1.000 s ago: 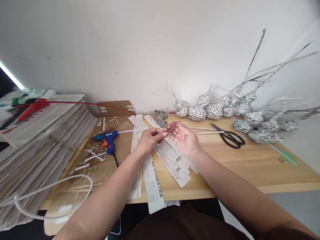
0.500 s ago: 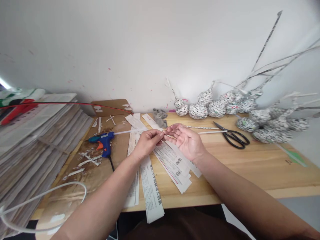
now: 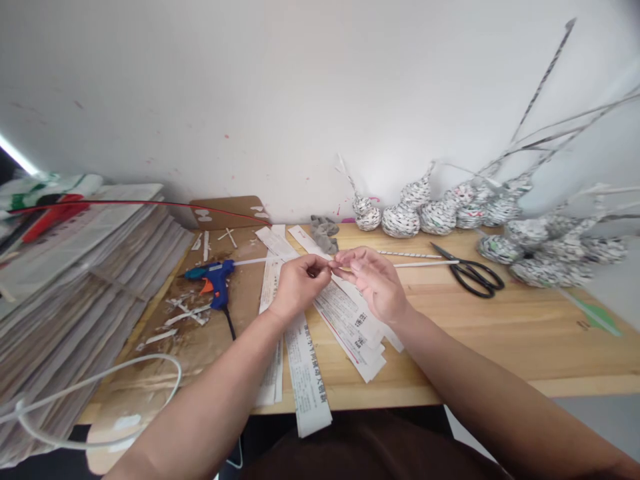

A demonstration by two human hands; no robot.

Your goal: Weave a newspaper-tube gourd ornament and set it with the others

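Over the middle of the table, my left hand [image 3: 303, 280] is closed in a pinch, thumb against fingertips. My right hand [image 3: 374, 285] meets it there, fingers curled and tips almost touching the left ones. Something thin seems to be between the fingertips, too small to name. Beneath and around the hands lie cut newspaper strips [image 3: 345, 327], fanned to the right, with another stack of strips [image 3: 306, 380] overhanging the front edge. Thin rolled paper sticks [image 3: 425, 265] lie just right of my right hand, one white and one striped.
Black-handled scissors [image 3: 473, 277] lie to the right. Woven paper gourds [image 3: 400, 221] stand along the wall. On the left are a blue glue gun [image 3: 216, 279], paper scraps [image 3: 187, 313], and a tall newspaper stack [image 3: 100, 287]. A grey crumpled cloth [image 3: 324, 233] sits behind the hands.
My right hand's fingers have curled in and its thumb has come across toward the fingertips. My left hand has turned slightly. The whole view has shifted a little.
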